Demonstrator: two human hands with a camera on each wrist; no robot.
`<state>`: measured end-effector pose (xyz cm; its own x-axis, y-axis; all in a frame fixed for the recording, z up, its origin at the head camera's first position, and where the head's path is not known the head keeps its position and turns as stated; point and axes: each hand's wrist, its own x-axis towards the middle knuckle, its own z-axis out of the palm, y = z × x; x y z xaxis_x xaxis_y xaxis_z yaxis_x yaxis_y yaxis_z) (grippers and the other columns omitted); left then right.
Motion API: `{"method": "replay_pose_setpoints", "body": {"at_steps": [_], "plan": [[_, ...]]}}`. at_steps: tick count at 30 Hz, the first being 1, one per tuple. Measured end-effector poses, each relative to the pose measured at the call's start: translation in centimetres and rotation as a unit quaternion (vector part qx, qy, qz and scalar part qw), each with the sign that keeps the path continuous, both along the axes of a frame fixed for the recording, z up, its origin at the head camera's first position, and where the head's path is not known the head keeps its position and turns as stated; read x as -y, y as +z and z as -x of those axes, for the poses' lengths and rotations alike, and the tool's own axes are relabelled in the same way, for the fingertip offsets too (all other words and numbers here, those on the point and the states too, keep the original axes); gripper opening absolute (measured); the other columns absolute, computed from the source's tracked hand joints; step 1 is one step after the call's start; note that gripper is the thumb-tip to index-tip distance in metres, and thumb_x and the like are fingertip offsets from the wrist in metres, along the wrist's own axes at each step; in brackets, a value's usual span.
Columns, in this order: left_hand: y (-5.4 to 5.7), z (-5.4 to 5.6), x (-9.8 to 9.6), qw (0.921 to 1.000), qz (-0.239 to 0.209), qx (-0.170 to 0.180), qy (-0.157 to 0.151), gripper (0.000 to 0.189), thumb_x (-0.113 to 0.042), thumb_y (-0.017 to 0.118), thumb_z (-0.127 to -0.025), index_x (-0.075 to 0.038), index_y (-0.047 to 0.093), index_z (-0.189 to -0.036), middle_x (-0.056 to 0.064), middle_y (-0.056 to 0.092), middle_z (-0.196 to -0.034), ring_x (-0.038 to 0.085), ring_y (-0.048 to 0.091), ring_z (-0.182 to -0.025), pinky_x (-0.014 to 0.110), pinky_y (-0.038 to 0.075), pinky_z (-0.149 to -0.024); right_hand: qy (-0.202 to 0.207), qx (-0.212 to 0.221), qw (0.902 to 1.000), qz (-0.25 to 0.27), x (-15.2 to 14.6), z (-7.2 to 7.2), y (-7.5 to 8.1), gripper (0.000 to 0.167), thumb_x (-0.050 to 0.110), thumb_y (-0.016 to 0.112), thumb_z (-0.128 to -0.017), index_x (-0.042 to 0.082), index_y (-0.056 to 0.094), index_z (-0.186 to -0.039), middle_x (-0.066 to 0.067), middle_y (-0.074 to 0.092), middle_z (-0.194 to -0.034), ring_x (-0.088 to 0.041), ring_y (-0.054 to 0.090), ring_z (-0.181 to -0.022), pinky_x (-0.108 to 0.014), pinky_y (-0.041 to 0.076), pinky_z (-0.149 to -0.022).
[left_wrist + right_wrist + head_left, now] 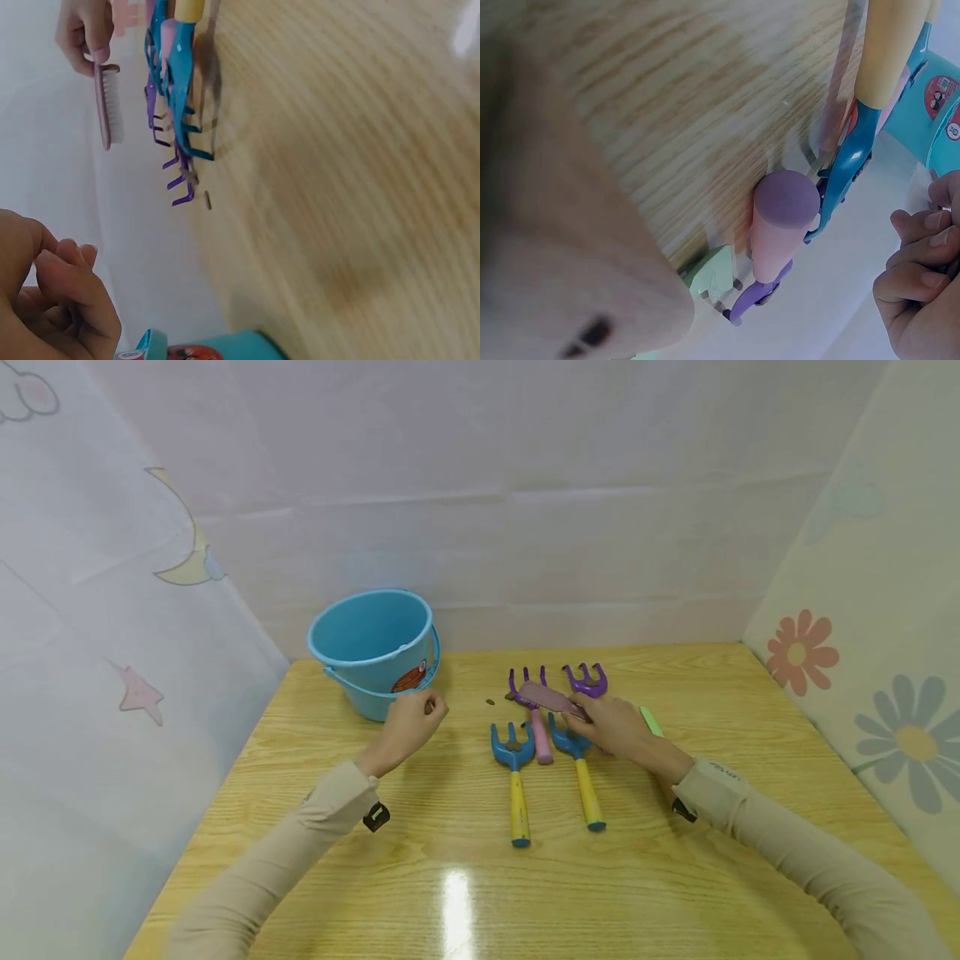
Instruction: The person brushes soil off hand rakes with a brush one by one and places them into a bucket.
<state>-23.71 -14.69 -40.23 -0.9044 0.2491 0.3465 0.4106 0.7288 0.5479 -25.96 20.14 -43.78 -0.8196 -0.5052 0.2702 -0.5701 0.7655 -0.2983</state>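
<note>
My right hand [611,725] holds a mauve brush [551,699] above the tools; its pale bristles show side-on in the left wrist view. Beside the blue bucket [367,627], my left hand [408,722] has its fingers curled, and I see nothing clearly between them. A blue hand fork [519,802] with a yellow handle lies in the middle, with a brown piece on its prongs. Right of it is a second blue fork [587,785]. A purple fork [539,735] with a pink handle is partly under the brush, and another purple fork [591,685] lies behind.
A light green tool [651,721] is partly hidden by my right arm. One small brown bit [490,702] lies on the wooden table [375,893]. A pale cloth [562,552] hangs at the back and sides.
</note>
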Motion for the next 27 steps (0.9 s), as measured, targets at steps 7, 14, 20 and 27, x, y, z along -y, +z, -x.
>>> {"method": "replay_pose_setpoints", "body": {"at_steps": [7, 14, 20, 27], "plan": [[-1.7, -0.4, -0.4, 0.9987, 0.016, 0.048, -0.002, 0.022, -0.013, 0.050, -0.097, -0.009, 0.065, -0.081, -0.002, 0.048, -0.056, 0.009, 0.038, -0.046, 0.029, 0.036, -0.052, -0.001, -0.005, 1.0000, 0.000, 0.1, -0.1, 0.0, 0.033, 0.026, 0.062, -0.098, -0.002, 0.065, -0.117, 0.008, 0.039, -0.053, -0.005, 0.033, -0.041, -0.022, 0.027, -0.039], [-2.7, -0.9, -0.8, 0.9969, 0.026, 0.069, -0.025, 0.017, -0.014, 0.052, -0.098, -0.007, 0.066, -0.089, -0.004, 0.055, -0.058, 0.009, 0.044, -0.046, 0.027, 0.039, -0.051, -0.002, -0.004, 1.0000, 0.000, 0.2, -0.2, 0.1, 0.034, 0.025, 0.062, -0.098, -0.003, 0.064, -0.118, 0.008, 0.038, -0.053, -0.005, 0.032, -0.041, -0.022, 0.026, -0.040], [-3.6, -1.1, -1.5, 0.9908, 0.009, 0.130, -0.037, 0.017, -0.017, 0.054, -0.098, -0.006, 0.067, -0.096, -0.001, 0.059, -0.058, 0.012, 0.052, -0.042, 0.027, 0.044, -0.051, 0.000, -0.004, 1.0000, 0.000, 0.3, -0.2, 0.1, 0.034, 0.024, 0.063, -0.098, -0.003, 0.064, -0.117, 0.008, 0.037, -0.052, -0.004, 0.031, -0.040, -0.021, 0.025, -0.039], [-4.6, -1.5, -2.7, 0.9803, -0.002, 0.188, -0.060, 0.020, -0.021, 0.055, -0.099, -0.005, 0.067, -0.099, 0.005, 0.063, -0.065, 0.017, 0.056, -0.041, 0.029, 0.046, -0.045, 0.000, -0.005, 1.0000, 0.000, 0.1, -0.1, 0.1, 0.035, 0.025, 0.061, -0.098, -0.004, 0.064, -0.118, 0.008, 0.036, -0.051, -0.004, 0.030, -0.040, -0.021, 0.025, -0.039]]}}
